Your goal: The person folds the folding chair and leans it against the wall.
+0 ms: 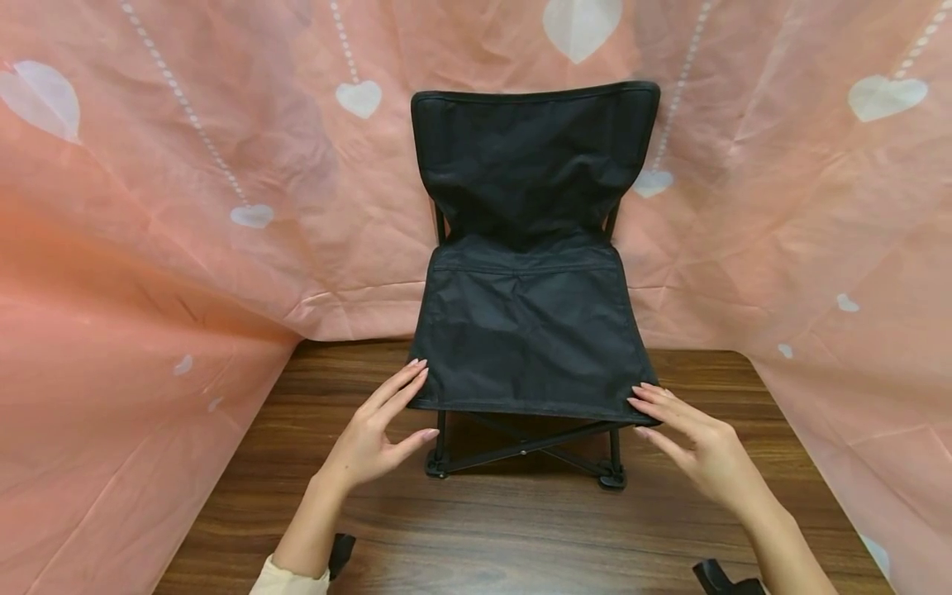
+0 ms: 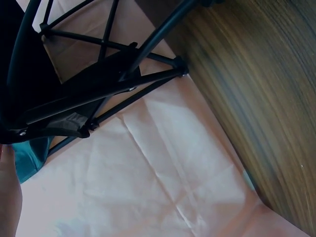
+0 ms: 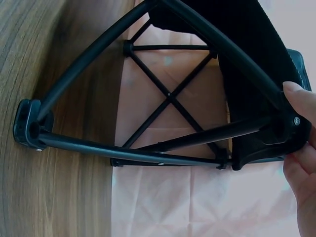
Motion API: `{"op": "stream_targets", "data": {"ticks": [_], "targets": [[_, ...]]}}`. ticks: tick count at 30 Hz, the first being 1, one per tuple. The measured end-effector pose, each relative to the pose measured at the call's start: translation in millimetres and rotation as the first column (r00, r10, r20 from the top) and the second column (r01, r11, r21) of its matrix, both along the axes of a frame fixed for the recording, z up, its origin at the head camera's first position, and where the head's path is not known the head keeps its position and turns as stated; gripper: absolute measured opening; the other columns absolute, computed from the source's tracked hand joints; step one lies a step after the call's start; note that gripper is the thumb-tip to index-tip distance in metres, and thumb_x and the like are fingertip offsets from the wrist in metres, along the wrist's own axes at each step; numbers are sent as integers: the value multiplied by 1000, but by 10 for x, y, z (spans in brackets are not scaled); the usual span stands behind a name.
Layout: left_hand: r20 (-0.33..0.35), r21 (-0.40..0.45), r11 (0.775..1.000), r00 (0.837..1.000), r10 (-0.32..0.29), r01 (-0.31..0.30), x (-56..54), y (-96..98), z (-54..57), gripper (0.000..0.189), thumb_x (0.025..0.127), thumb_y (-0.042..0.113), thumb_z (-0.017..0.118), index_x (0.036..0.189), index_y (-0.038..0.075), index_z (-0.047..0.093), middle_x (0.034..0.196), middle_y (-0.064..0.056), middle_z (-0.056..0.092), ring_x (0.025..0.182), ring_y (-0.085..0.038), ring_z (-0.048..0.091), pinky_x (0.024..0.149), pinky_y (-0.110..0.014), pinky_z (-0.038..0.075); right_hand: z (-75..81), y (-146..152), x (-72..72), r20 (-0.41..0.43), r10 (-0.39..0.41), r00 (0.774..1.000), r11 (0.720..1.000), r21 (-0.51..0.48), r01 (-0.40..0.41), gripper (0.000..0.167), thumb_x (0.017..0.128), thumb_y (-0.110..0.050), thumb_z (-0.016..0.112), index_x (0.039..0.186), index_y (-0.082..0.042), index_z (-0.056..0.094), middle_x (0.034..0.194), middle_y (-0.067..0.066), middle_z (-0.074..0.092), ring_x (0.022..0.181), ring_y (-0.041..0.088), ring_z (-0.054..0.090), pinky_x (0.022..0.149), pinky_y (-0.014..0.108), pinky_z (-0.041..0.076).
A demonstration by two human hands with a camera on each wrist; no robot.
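Note:
A black folding camp chair [image 1: 524, 330] stands unfolded on the wooden surface, fabric backrest up and seat spread over crossed metal legs. My left hand [image 1: 383, 430] is at the seat's front left corner. Its straight fingers rest on the fabric edge, the thumb apart below. At the front right corner my right hand [image 1: 699, 446] pinches the seat, fingers on top and thumb underneath. The right wrist view shows the thumb [image 3: 298, 101] beside the corner joint [image 3: 295, 121] of the frame. Only a sliver of my left hand [image 2: 9, 197] appears in the left wrist view, beside the chair's tubes [image 2: 98, 94].
Pink cloth [image 1: 357, 207] with white hearts hangs behind the chair and along both sides. Brown wood-grain surface [image 1: 521, 529] lies under the chair feet [image 1: 612, 478] and in front of them. Dark wrist-worn pieces [image 1: 342, 554] show by the forearms.

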State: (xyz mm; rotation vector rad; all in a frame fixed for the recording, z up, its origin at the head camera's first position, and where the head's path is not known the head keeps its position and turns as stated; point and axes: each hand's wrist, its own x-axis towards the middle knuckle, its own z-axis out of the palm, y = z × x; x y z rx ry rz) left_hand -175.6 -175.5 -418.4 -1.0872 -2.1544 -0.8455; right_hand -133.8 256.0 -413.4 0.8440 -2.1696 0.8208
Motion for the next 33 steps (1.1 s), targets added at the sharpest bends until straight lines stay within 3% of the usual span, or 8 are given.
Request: {"op": "stream_targets", "data": {"ticks": [10, 17, 21, 24, 29, 33], "targets": [[-28, 48, 996, 997, -76, 77, -63, 4, -37, 56, 92, 33, 66, 132, -5, 55, 137, -15, 58, 131, -23, 53, 115, -28, 35, 0, 13, 24, 60, -39, 997, 999, 22, 37, 42, 91, -39, 62, 120, -10, 70, 124, 13, 67, 131, -3, 48, 105, 6, 35], [-65, 42, 995, 994, -86, 89, -124, -22, -47, 36, 86, 11, 73, 120, 1, 68, 122, -14, 68, 120, -29, 60, 111, -34, 40, -41, 18, -37, -27, 0, 1000, 1000, -2, 0, 50, 92, -46, 55, 118, -6, 70, 124, 12, 67, 128, 1, 52, 104, 7, 37], [-89, 13, 994, 991, -104, 106, -163, -46, -29, 26, 92, 14, 65, 115, 3, 70, 118, -14, 69, 117, -30, 61, 110, -35, 42, -52, 31, -71, -29, 25, 999, 1000, -6, -25, 50, 92, -45, 56, 116, -4, 70, 123, 11, 68, 127, 1, 53, 104, 7, 37], [-77, -7, 992, 989, -126, 125, -182, -67, -10, 24, 93, 11, 63, 115, 3, 71, 117, -14, 69, 117, -30, 62, 110, -36, 42, -59, 39, -101, -26, 60, 998, 998, -12, -60, 50, 92, -44, 57, 114, -2, 71, 119, 13, 68, 126, 3, 55, 104, 8, 38], [-46, -18, 990, 989, -139, 138, -210, -99, -9, 45, 73, -12, 74, 114, 6, 72, 119, -14, 69, 120, -29, 61, 112, -32, 40, -74, 38, -126, -18, 96, 995, 995, -21, -96, 51, 91, -44, 56, 112, 1, 70, 118, 17, 66, 127, 5, 53, 105, 9, 38], [-55, -13, 989, 988, -147, 146, -223, -112, -17, 34, 82, -3, 71, 115, 7, 72, 119, -14, 69, 121, -29, 61, 111, -34, 41, -46, -3, -101, -28, 106, 994, 994, -37, -107, 52, 92, -42, 56, 112, 4, 69, 121, 19, 65, 130, 6, 51, 107, 10, 37]]}}
